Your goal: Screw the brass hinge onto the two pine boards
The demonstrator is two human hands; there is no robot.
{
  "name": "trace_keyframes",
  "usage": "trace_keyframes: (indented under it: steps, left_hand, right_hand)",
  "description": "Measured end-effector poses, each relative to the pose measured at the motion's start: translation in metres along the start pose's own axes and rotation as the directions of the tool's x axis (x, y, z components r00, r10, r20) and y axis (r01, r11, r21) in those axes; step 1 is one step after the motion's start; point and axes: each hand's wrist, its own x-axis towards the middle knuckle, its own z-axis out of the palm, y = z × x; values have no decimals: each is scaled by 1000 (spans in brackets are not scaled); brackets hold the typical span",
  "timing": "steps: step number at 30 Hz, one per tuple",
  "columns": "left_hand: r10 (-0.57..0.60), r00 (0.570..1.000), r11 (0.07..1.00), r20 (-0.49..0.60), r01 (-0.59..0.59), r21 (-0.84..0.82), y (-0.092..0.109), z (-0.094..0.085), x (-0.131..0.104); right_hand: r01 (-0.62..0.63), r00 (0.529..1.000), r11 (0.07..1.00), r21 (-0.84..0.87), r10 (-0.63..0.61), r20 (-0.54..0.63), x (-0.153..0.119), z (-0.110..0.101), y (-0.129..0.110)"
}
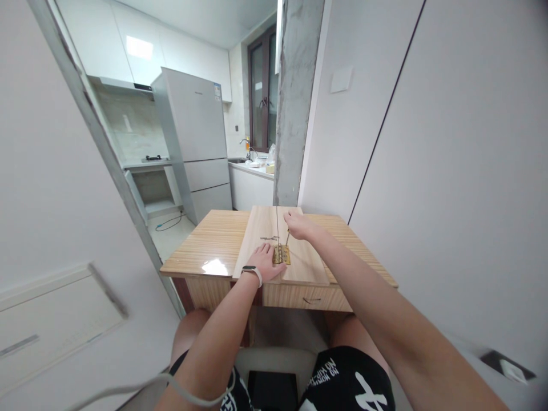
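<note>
As a person sits at a wooden table (pixel 197 242) beside a kitchen, two bare hands work over a brass-coloured hinge (pixel 281 255), the centre of the clock directions given here. At the far left, toward 10 to 11 o'clock, a stove (pixel 153 158) sits on a counter, with a silver refrigerator (pixel 199 125) to its right at 11 o'clock. The left hand (pixel 263 261), a band (pixel 252 271) at its wrist, lies palm down at 9 o'clock, fingers spread on the left board (pixel 257 220) and thumb reaching along the hinge's near edge; it grasps nothing. Small metal pieces, apparently screws (pixel 269 238), lie in a loose row at 10 to 11 o'clock, beyond the fingers. The hinge rests across the seam between the left board and the right board (pixel 306 271), both pale and lying flat on the table. At 1 o'clock, the right hand (pixel 298 225) is clenched around a slim tool (pixel 287 237), its shaft slanting down to the hinge's far edge; the grip covers its upper end, and whether the tip touches metal cannot be told. Rightmost, at 5 o'clock, a curved handle (pixel 311 300) marks the table's drawer (pixel 282 295).
</note>
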Motion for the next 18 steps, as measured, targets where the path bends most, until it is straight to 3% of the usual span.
trace_keyframes:
  steps: [6,18]
  left_hand:
    - [-1,1000,1000,-14,1,-3,0,1,1]
    - [7,1000,1000,-13,-7,6,0,0,0]
  right_hand:
    - [-11,1000,1000,-13,12,22,-2,-8,-8]
    - [-44,999,999,-32,44,6,5,-2,1]
